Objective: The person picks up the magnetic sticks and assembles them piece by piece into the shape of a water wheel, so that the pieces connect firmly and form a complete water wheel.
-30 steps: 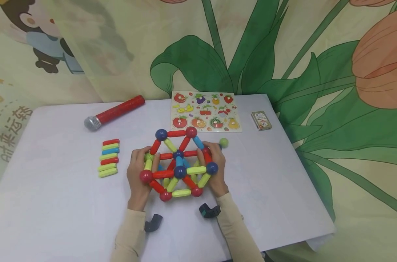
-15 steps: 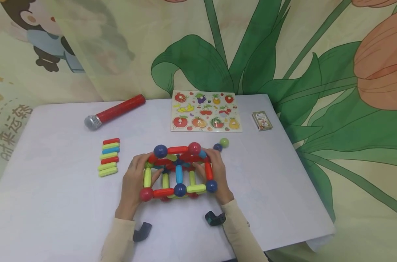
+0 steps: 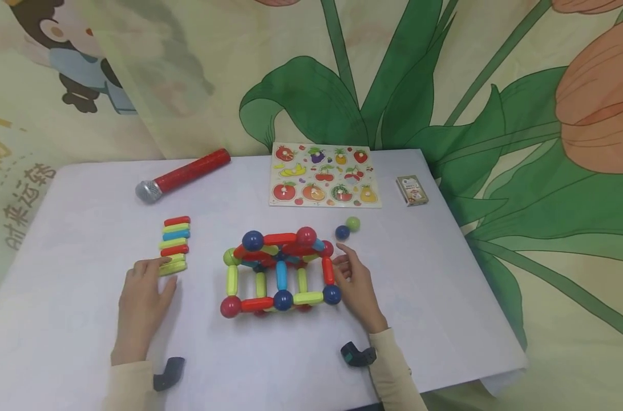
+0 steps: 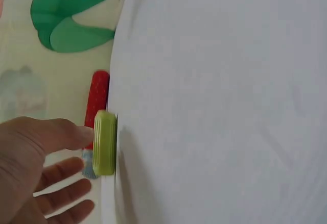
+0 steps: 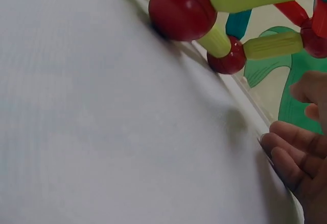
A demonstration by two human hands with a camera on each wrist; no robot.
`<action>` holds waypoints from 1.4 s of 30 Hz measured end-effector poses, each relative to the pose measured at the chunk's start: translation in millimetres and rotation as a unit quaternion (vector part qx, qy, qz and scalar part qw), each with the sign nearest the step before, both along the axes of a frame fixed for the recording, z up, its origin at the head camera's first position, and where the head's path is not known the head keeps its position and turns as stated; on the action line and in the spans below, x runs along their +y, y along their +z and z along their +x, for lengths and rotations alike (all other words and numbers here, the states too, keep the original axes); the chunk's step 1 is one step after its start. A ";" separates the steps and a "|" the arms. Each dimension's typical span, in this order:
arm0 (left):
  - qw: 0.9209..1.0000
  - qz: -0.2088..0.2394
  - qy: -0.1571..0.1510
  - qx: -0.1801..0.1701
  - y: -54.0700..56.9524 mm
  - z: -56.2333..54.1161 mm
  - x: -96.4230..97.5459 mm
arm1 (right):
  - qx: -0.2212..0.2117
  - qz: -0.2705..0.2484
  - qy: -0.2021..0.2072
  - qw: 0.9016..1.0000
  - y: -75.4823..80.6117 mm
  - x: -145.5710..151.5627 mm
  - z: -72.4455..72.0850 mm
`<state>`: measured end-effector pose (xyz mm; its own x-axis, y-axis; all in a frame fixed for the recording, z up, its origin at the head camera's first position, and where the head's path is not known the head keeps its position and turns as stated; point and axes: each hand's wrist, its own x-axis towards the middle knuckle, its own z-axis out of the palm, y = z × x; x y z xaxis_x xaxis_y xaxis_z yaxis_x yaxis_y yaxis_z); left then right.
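A frame of red, yellow-green and blue rods [image 3: 281, 275] joined by coloured balls stands on the white table. To its left lies a column of loose rods, with a blue rod [image 3: 176, 234] among them. My left hand [image 3: 144, 299] reaches the near end of that column, fingertips at the yellow-green rods, thumb spread away. In the left wrist view, one yellow-green rod [image 4: 105, 142] sits right at a fingertip. Beside the frame's right side is my right hand [image 3: 357, 285], fingers loosely bent and holding nothing; in the right wrist view, the frame's red ball [image 5: 183, 9] looms above.
Behind the frame lie a blue ball [image 3: 342, 232] and a green ball [image 3: 353, 224]. Farther back are a red microphone [image 3: 190, 172], a fruit picture board [image 3: 324, 175] and a small box [image 3: 412, 190]. Black wrist devices [image 3: 169, 374] hang by both sleeves.
Both hands lowered the ball-and-rod frame, tilting it upright onto the table, and released it. My left hand then moved left to the loose rods; my right hand drew slightly away to the right.
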<state>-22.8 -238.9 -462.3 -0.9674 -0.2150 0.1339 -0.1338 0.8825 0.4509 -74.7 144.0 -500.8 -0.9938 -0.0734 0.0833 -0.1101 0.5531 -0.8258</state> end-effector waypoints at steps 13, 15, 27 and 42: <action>0.999 -0.014 -0.019 -0.024 -4.9 -7.7 -13.7 | -0.011 -0.036 -0.007 0.999 -0.5 -0.4 0.1; 0.999 -0.020 -0.022 -0.023 -5.2 -9.4 -12.8 | -0.012 -0.035 -0.006 0.999 -0.8 -0.6 0.3; 0.988 0.145 -0.013 0.043 11.6 5.1 22.9 | -0.018 -0.030 -0.005 0.999 -0.2 -1.2 1.8; 0.924 0.311 -0.221 0.028 55.1 22.0 112.2 | -0.012 -0.028 -0.005 1.000 -0.6 -0.5 0.3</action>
<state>-0.8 -126.7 -407.1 -0.9742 0.1477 0.1707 0.2176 0.4135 0.8841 -74.4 143.5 -501.4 -0.9962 -0.0603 0.0630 -0.0849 0.5067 -0.8579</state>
